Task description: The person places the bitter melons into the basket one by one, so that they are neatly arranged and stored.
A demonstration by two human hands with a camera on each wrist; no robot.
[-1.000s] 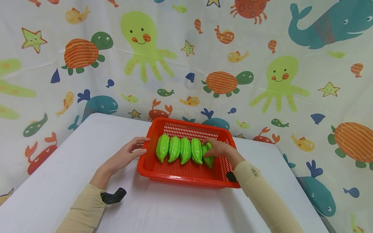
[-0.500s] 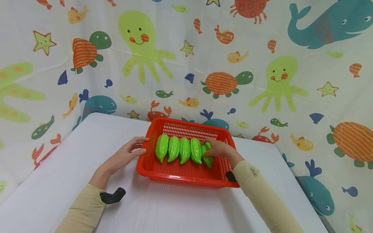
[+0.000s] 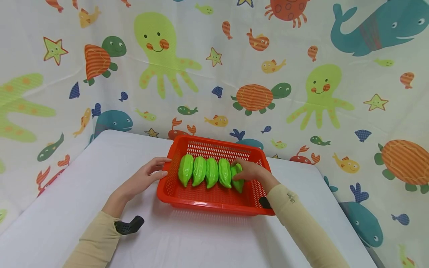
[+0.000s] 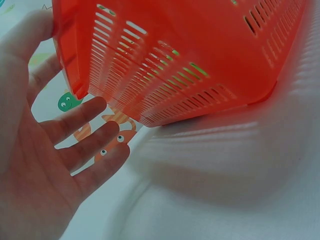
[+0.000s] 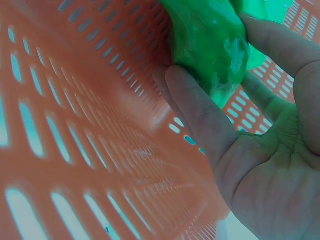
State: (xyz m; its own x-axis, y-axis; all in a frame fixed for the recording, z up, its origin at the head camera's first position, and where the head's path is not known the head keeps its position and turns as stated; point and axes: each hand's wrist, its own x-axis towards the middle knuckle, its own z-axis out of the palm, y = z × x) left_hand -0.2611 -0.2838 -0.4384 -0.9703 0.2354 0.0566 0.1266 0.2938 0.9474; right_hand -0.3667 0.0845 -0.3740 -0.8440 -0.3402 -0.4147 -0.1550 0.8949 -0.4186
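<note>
In the head view a red plastic basket [image 3: 214,204] holds a row of several glossy green star fruit [image 3: 212,173], standing side by side with their pointed tips toward me. Over the rightmost star fruit [image 3: 238,185] is my right hand [image 3: 252,172], thumb and fingers on opposite sides of it; the right wrist view shows them pinching this star fruit [image 5: 210,45]. My left hand [image 3: 147,175] is at the basket's left rim. Its fingers [image 4: 90,145] are spread and fairly straight in the left wrist view, one fingertip right at the rim, the palm holding nothing.
The basket stands on a white-covered table [image 3: 134,149], its slotted walls [image 4: 150,65] rising around the fruit. A curtain [image 3: 207,33] printed with sea animals hangs behind. Black wrist devices [image 3: 130,225] sit on the beige sleeves [image 3: 97,238].
The head view has shifted very slightly, so the scene sits a touch further left. Both hands, the basket and the star fruit keep their positions relative to one another.
</note>
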